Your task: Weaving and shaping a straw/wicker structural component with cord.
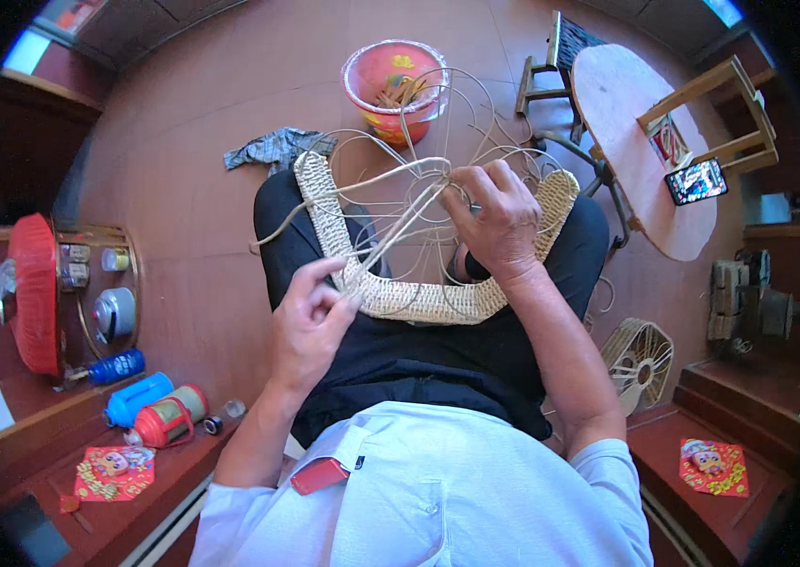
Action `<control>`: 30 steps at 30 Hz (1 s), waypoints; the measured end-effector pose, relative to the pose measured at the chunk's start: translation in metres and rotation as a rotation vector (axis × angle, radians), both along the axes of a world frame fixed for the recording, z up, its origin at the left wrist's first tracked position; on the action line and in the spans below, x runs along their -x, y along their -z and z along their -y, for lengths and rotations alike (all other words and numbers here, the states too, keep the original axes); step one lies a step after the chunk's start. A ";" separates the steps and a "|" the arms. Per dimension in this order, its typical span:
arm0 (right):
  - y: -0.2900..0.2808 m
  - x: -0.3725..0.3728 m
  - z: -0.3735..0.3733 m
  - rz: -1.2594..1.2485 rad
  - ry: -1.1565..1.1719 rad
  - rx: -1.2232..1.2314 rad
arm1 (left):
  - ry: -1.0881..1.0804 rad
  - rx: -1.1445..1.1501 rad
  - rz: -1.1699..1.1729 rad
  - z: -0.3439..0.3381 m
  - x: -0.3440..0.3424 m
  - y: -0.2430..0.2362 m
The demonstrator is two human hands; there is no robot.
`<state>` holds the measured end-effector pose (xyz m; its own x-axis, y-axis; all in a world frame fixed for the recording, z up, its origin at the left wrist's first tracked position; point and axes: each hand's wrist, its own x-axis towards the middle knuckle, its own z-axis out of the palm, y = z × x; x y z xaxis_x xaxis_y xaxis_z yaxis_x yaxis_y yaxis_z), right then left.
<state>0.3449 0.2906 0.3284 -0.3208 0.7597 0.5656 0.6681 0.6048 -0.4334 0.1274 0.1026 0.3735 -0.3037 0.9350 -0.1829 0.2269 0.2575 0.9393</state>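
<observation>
A U-shaped, pale woven piece rests across my dark-trousered thighs, with thin curved rods and loose cord sprouting above its middle. My left hand is closed on pale cords at the piece's lower-left curve, fingertips pinched on the strands. My right hand is higher, inside the U, its fingers closed round the pale cords where they meet the curved rods. The cords run diagonally between my two hands. Part of what the right fingers grip is hidden behind them.
A red bucket of strips stands ahead, beside a crumpled cloth. Right are an oval board with wooden frame and phone, and a round woven frame. Left are a red plastic tray, kettle and flasks.
</observation>
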 end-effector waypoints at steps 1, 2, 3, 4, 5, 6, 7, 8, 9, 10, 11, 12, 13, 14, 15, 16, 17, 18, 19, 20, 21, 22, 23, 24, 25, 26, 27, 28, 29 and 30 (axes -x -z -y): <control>0.000 0.001 0.000 0.015 -0.020 -0.020 | 0.013 0.007 -0.016 0.009 0.007 -0.001; 0.000 0.001 -0.001 0.031 -0.041 -0.040 | 0.012 0.104 -0.077 0.017 0.014 -0.003; -0.001 0.002 -0.001 0.013 -0.030 -0.032 | 0.009 0.200 -0.139 0.025 0.020 -0.006; -0.001 0.001 -0.003 0.006 -0.031 -0.038 | 0.050 0.217 -0.304 0.033 0.026 -0.003; 0.000 0.001 -0.004 0.000 -0.034 -0.045 | 0.060 0.240 -0.442 0.041 0.036 0.003; 0.002 0.002 -0.005 -0.013 -0.026 -0.044 | 0.066 0.262 -0.580 0.050 0.048 0.008; 0.004 0.002 -0.006 -0.007 -0.025 -0.051 | 0.076 0.259 -0.590 0.058 0.061 0.011; 0.006 0.002 -0.007 0.001 -0.023 -0.059 | -0.001 0.383 -0.615 0.067 0.077 0.014; 0.006 0.003 -0.007 -0.006 -0.017 -0.057 | -0.084 0.510 -0.638 0.082 0.095 0.019; 0.006 0.004 -0.006 -0.011 -0.024 -0.057 | -0.104 0.487 -0.737 0.104 0.120 0.031; 0.006 0.005 -0.007 -0.017 -0.032 -0.060 | -0.127 0.461 -0.835 0.130 0.148 0.046; 0.006 0.005 -0.008 -0.026 -0.026 -0.059 | -0.149 0.544 -0.933 0.154 0.171 0.055; 0.006 0.006 -0.008 -0.037 -0.035 -0.054 | -0.175 0.626 -1.032 0.182 0.197 0.065; 0.005 0.007 -0.007 -0.051 -0.040 -0.048 | -0.187 0.609 -1.104 0.224 0.233 0.086; 0.005 0.007 -0.006 -0.065 -0.027 -0.045 | -0.193 0.589 -1.175 0.266 0.268 0.101; 0.004 0.011 -0.006 -0.073 -0.047 -0.044 | -0.171 0.775 -1.214 0.303 0.291 0.097; 0.003 0.016 -0.006 -0.081 -0.068 -0.042 | -0.151 0.963 -1.246 0.341 0.311 0.089; 0.004 0.008 -0.006 -0.073 -0.031 -0.033 | -0.189 1.033 -1.260 0.358 0.328 0.089; 0.004 0.007 -0.007 -0.064 -0.038 -0.029 | -0.261 1.111 -1.276 0.387 0.340 0.080; 0.006 0.004 -0.008 -0.064 -0.044 -0.019 | -0.328 1.092 -1.338 0.419 0.363 0.067; 0.011 -0.001 -0.009 -0.078 -0.026 -0.009 | -0.388 1.069 -1.400 0.438 0.384 0.053; 0.014 -0.004 -0.010 -0.087 -0.012 -0.010 | -0.466 1.100 -1.385 0.445 0.393 0.040; -0.002 0.004 -0.010 -0.091 -0.025 -0.047 | -0.584 1.120 -1.337 0.464 0.395 0.033; -0.001 0.005 -0.010 -0.090 -0.024 -0.046 | -0.581 1.121 -1.337 0.467 0.403 0.020; -0.001 0.006 -0.009 -0.085 -0.017 -0.003 | -0.609 1.211 -1.353 0.467 0.411 0.007; 0.000 0.006 -0.009 -0.076 -0.012 0.039 | -0.636 1.304 -1.363 0.467 0.417 -0.001; -0.002 0.010 -0.009 -0.068 -0.022 0.036 | -0.639 1.311 -1.349 0.458 0.421 -0.003; -0.001 0.013 -0.010 -0.088 -0.028 0.039 | -0.447 1.371 -1.149 0.434 0.433 -0.002; -0.002 0.016 -0.010 -0.107 -0.037 0.038 | -0.261 1.410 -0.940 0.421 0.438 0.000; 0.007 0.002 -0.010 -0.163 -0.011 0.059 | -0.272 1.418 -1.008 0.414 0.483 -0.009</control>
<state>0.3427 0.3002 0.3218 -0.2374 0.7902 0.5651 0.5794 0.5821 -0.5705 -0.3558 -0.3117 0.3821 -0.9070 0.1444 -0.3956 0.3409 0.8033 -0.4884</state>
